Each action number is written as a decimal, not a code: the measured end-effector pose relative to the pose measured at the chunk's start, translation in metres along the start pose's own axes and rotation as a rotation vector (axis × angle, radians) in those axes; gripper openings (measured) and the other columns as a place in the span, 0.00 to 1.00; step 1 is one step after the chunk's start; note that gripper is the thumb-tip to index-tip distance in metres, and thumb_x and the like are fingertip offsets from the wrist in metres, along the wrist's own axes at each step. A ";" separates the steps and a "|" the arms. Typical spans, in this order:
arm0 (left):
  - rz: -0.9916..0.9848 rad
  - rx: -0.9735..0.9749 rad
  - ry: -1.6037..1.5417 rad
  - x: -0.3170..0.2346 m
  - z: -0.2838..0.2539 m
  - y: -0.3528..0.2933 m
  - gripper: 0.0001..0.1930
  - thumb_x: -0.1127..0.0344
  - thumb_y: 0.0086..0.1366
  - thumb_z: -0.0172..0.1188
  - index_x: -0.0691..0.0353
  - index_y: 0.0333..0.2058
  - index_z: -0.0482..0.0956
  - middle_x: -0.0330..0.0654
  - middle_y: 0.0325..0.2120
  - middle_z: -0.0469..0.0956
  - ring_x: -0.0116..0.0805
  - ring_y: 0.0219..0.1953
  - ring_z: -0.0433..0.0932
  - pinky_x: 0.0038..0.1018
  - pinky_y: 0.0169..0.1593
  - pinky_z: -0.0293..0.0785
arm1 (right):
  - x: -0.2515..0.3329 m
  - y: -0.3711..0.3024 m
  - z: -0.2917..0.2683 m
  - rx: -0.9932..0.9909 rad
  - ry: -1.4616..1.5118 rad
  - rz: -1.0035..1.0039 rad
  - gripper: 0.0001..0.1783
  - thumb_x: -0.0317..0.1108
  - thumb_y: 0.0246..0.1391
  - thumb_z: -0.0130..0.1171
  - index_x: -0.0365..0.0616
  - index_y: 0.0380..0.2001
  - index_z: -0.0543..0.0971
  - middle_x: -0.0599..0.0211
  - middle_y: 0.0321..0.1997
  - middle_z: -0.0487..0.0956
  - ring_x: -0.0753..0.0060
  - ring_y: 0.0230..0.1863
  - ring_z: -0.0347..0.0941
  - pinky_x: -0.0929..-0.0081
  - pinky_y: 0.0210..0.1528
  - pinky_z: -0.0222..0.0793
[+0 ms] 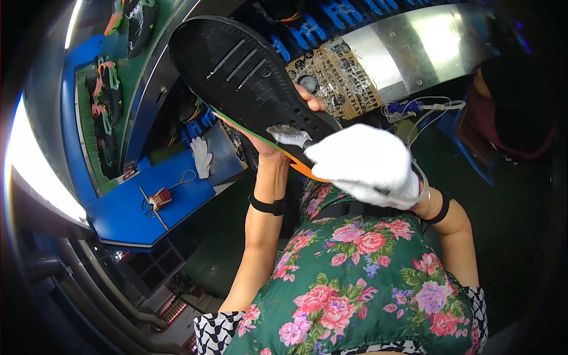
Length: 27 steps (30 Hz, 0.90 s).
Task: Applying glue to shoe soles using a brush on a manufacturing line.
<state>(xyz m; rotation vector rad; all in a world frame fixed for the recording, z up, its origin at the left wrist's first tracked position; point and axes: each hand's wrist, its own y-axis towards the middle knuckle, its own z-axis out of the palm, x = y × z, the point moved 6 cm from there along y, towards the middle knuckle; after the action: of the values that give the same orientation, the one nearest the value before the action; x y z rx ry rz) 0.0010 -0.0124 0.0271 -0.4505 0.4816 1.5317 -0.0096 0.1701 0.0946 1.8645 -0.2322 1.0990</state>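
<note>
left hand (264,144) has its fingers wrapped round the black-soled shoe (236,77) up front, probably to keep its underside exposed beside the white-gloved right hand (364,165), whose fingers are hidden so can't tell their grip

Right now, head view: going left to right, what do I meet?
Bright white light → small red item on the blue table → loose pale glove → left hand → white-gloved right hand.
</note>
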 end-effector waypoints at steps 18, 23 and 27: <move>0.061 -0.002 0.134 -0.010 -0.013 0.002 0.60 0.10 0.53 0.45 0.72 0.53 0.74 0.51 0.42 0.78 0.45 0.49 0.77 0.44 0.59 0.76 | -0.005 -0.009 -0.005 -0.009 0.174 0.152 0.17 0.23 0.49 0.73 0.45 0.44 0.88 0.62 0.44 0.88 0.59 0.44 0.85 0.66 0.47 0.81; 0.104 0.030 -0.040 -0.008 -0.004 0.006 0.59 0.11 0.55 0.46 0.72 0.54 0.73 0.54 0.43 0.79 0.51 0.51 0.77 0.45 0.60 0.76 | -0.003 -0.009 -0.008 -0.085 0.088 0.153 0.11 0.21 0.44 0.74 0.42 0.34 0.89 0.58 0.41 0.88 0.58 0.40 0.86 0.68 0.40 0.81; 0.055 0.001 0.115 -0.010 -0.015 0.004 0.58 0.12 0.56 0.47 0.73 0.53 0.73 0.55 0.44 0.79 0.54 0.52 0.78 0.48 0.60 0.76 | -0.009 -0.011 -0.006 -0.084 0.165 0.210 0.11 0.21 0.43 0.74 0.41 0.33 0.89 0.58 0.41 0.88 0.59 0.39 0.86 0.67 0.41 0.81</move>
<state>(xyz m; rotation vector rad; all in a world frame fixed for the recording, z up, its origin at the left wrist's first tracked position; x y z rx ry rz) -0.0033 -0.0293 0.0199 -0.5305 0.5885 1.5635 -0.0124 0.1788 0.0824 1.6923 -0.3792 1.3584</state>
